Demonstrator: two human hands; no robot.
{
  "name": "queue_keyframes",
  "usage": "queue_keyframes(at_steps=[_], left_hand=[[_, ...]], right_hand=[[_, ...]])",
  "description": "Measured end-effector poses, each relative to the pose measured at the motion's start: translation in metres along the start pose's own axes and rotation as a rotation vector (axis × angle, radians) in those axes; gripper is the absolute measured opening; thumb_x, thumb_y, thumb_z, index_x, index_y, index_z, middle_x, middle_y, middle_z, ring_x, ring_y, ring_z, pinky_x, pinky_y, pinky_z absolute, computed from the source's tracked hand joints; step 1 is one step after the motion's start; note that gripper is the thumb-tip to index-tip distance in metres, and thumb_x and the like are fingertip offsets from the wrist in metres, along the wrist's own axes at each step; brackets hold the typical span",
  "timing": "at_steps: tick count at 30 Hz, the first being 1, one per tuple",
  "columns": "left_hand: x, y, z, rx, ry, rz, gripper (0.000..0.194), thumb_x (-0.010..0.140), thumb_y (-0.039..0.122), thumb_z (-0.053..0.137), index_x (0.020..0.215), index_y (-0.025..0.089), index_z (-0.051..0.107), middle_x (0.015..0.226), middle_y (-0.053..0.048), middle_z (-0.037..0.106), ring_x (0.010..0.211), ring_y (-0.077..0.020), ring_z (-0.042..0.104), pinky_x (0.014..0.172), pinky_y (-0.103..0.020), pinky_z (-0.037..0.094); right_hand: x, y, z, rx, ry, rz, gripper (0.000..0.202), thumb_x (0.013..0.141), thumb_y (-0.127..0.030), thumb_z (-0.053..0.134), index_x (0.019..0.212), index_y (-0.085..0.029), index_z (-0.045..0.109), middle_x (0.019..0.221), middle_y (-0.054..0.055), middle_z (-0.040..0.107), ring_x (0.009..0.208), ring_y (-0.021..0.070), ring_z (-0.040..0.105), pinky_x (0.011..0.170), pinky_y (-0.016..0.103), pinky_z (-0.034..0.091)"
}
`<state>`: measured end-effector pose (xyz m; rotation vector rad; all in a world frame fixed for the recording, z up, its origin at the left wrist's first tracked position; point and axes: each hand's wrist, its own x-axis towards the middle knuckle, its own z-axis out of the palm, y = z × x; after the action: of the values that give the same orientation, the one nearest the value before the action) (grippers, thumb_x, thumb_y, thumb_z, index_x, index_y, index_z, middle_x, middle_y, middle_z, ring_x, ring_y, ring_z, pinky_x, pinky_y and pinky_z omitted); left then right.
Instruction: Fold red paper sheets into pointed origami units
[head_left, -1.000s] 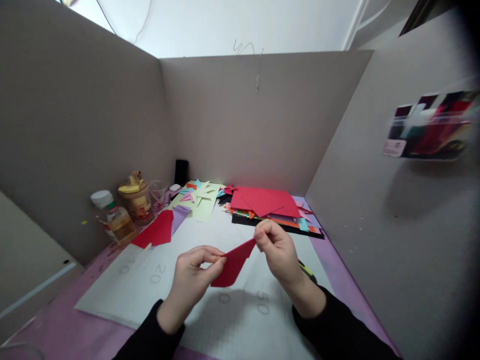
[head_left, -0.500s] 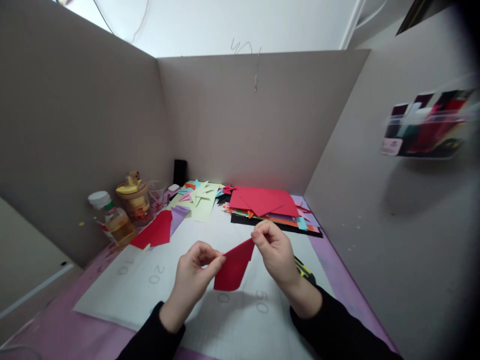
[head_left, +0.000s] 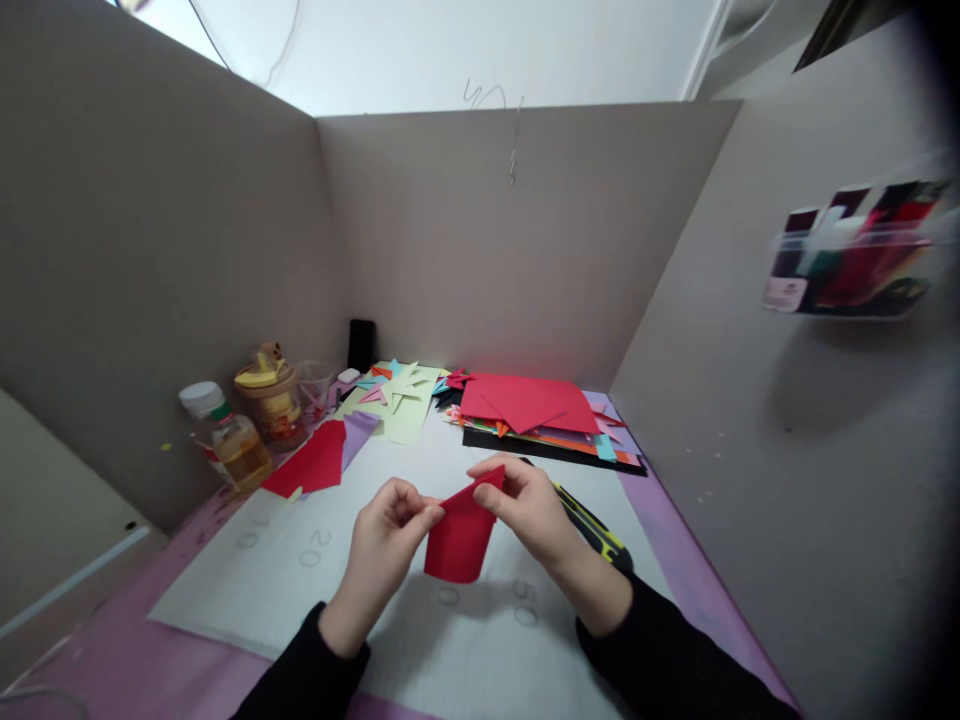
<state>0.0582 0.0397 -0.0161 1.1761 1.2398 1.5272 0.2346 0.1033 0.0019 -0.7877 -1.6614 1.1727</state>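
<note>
Here we are, both hands up in front of the chest, and a small red paper [head_left: 459, 545] is right between them, raised just above the white board [head_left: 247, 590]. The left hand [head_left: 386, 545] has a narrow grip, thumb and forefinger pinching the paper at its upper left corner. Over on the other side, the right hand [head_left: 536, 515] holds the upper right end, thumb laid across the near face, fingers behind, a closed grip there too. The top edge slants upward to the right, and the lower part hangs down with a slight curve, over the pencilled numbers on the board.

Just beyond the right wrist lies a black-and-yellow tool [head_left: 600, 530], partly hidden by the hand and forearm. Straight ahead, a stack of coloured sheets [head_left: 536, 400], red on top, black at the bottom. Left of that, folded paper stars [head_left: 405, 385] sit on a pale green sheet [head_left: 406, 428]. Nearer on the left, a red piece [head_left: 315, 460] overlaps a purple one [head_left: 361, 432]. And along the left side of the pink table [head_left: 202, 675], a white-capped bottle [head_left: 244, 455] stands beside a yellow-lidded cup [head_left: 274, 405].
</note>
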Motion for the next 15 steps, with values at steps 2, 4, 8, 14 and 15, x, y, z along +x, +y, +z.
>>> queue_keyframes(at_steps=[2,4,8,14,15], left_hand=[[0.0,-0.001,0.0,0.004,-0.018,-0.015,0.026,0.073,0.028,0.07,0.068,0.02,0.046,0.072,-0.003,0.07,0.067,-0.0159,0.063,0.061,-0.025,0.048],[0.0,-0.004,-0.001,0.006,-0.035,-0.027,0.026,0.074,0.028,0.069,0.069,0.02,0.045,0.072,-0.003,0.07,0.068,-0.0166,0.063,0.062,-0.025,0.048],[0.001,-0.007,-0.002,0.023,-0.048,-0.023,0.026,0.074,0.028,0.069,0.07,0.021,0.044,0.072,-0.002,0.07,0.068,-0.0162,0.063,0.062,-0.025,0.047],[0.0,0.0,0.002,0.225,-0.139,0.031,0.013,0.075,0.028,0.066,0.082,0.018,0.064,0.084,-0.007,0.071,0.075,-0.0191,0.065,0.066,-0.027,0.049],[0.0,0.002,0.003,0.277,-0.166,0.039,0.013,0.076,0.029,0.065,0.082,0.017,0.067,0.085,-0.007,0.072,0.076,-0.02,0.065,0.067,-0.027,0.049]], right_hand=[[0.0,0.0,0.002,0.015,0.002,0.045,0.029,0.074,-0.045,0.068,0.075,-0.016,0.067,0.075,0.004,0.062,0.067,0.0157,0.055,0.059,0.026,0.042],[0.001,0.0,0.003,0.029,0.01,0.067,0.025,0.074,-0.041,0.068,0.071,-0.016,0.066,0.07,0.003,0.062,0.065,0.0153,0.054,0.059,0.026,0.042],[0.0,0.0,0.003,0.015,0.028,0.085,0.022,0.074,-0.037,0.067,0.071,-0.015,0.066,0.068,0.002,0.061,0.063,0.0147,0.053,0.058,0.026,0.041],[-0.004,0.002,0.012,-0.042,0.039,0.033,0.024,0.076,-0.033,0.064,0.06,-0.016,0.059,0.062,0.0,0.054,0.059,0.0132,0.049,0.057,0.026,0.038],[-0.005,0.002,0.013,-0.042,0.034,0.033,0.024,0.075,-0.032,0.065,0.058,-0.016,0.058,0.061,0.0,0.054,0.059,0.0131,0.048,0.057,0.026,0.038]])
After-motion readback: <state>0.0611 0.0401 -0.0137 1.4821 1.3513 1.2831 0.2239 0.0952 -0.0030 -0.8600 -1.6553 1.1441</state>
